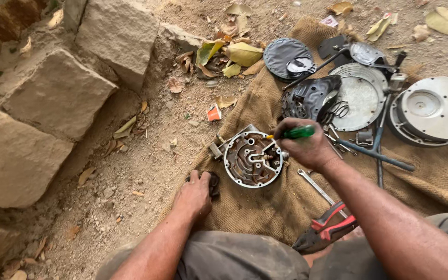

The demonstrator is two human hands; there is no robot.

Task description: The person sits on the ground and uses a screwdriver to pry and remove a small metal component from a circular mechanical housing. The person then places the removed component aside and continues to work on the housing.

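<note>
The right hand (pixel 307 150) has its fingers wrapped tight round a green-handled screwdriver (pixel 297 133), whose tip points down and left into a round metal housing (pixel 251 159). That housing lies flat with its open face up on a piece of burlap sacking (pixel 265 207) spread over the dirt ground (pixel 146 155), probably so small parts stay out of the sand. The left hand (pixel 195 196) rests at the sacking's left edge, fingers curled over a small dark object (pixel 213 184); how firmly it grips, I cannot tell. It sits just beside the housing, perhaps to steady the person's weight.

Farther along the sacking lie other parts: a dark round cover (pixel 286 56), a pale metal disc (pixel 361 96) and a large silver plate (pixel 436 109), with a long wrench (pixel 317 187) and red-handled pliers (pixel 327 231) near the right forearm. A small orange and white scrap of packaging (pixel 213 113) lies on the dirt, and a pinkish-white square one (pixel 329 21) near the sacking's top edge. Rough stone blocks (pixel 58 93) stand at the left.
</note>
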